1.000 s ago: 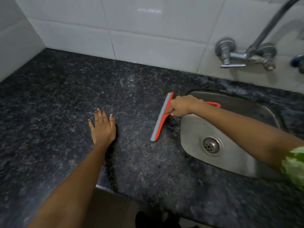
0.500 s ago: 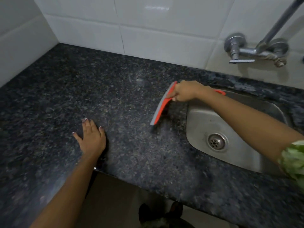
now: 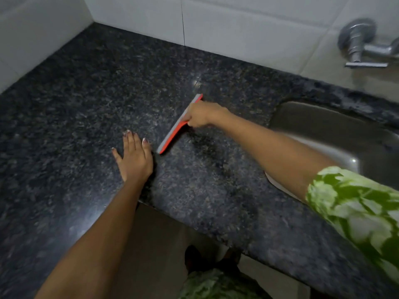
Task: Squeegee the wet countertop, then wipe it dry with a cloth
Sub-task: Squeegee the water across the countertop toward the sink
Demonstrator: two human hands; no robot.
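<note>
Head view shows the right hand (image 3: 201, 114) closed around the handle of the orange squeegee (image 3: 178, 126), knuckles up, fingers wrapped tight so the handle itself is hidden. The blade runs crosswise to that grip: its long axis slants from a far tip just beyond the fist down to a near tip that sticks out toward the person, edge resting on the dark speckled countertop (image 3: 86, 93). The left hand (image 3: 135, 156) lies flat and spread on the stone, holding nothing, just beside the blade's near tip; whether the two touch is hard to tell. The sink (image 3: 336, 134) lies behind the grip, back along the right forearm, so a pull toward the fist would likely carry water that way. The stone on the sink side of the blade looks darker. I judge this a squeegee stroke under way, with the right hand the only one placed to drive it. No cloth is in sight, so drying seems not yet begun.
</note>
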